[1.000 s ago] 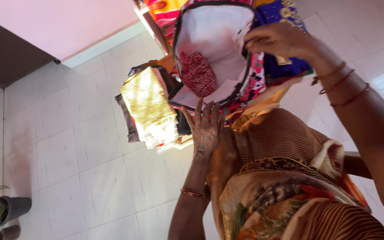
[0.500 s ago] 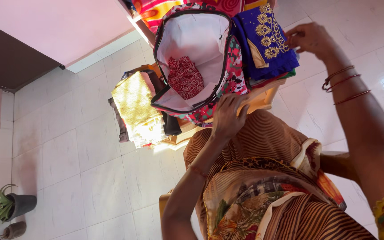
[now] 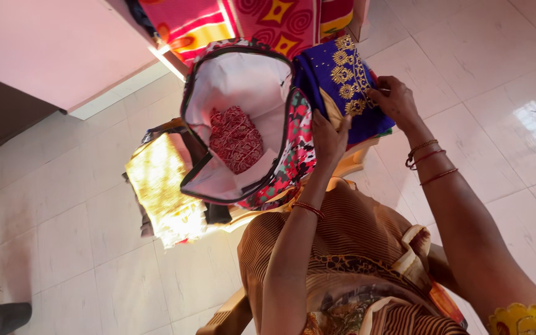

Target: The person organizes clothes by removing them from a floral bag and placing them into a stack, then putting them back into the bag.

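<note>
Our right hand (image 3: 392, 99) has moved onto the blue gold-embroidered cloth (image 3: 336, 80), pinching it; our left hand (image 3: 329, 138) now clasps the open floral bag (image 3: 296, 149).

We see a folded yellow-gold fabric (image 3: 159, 189) lying on a stack of darker folded cloths (image 3: 215, 213) at the left. A pink, red and yellow patterned cloth (image 3: 243, 18) spreads along the top. Below, a dark plant pot (image 3: 8, 315) with green leaves stands on the white tiled floor (image 3: 69, 205), beside a pink wall (image 3: 51, 43).
</note>
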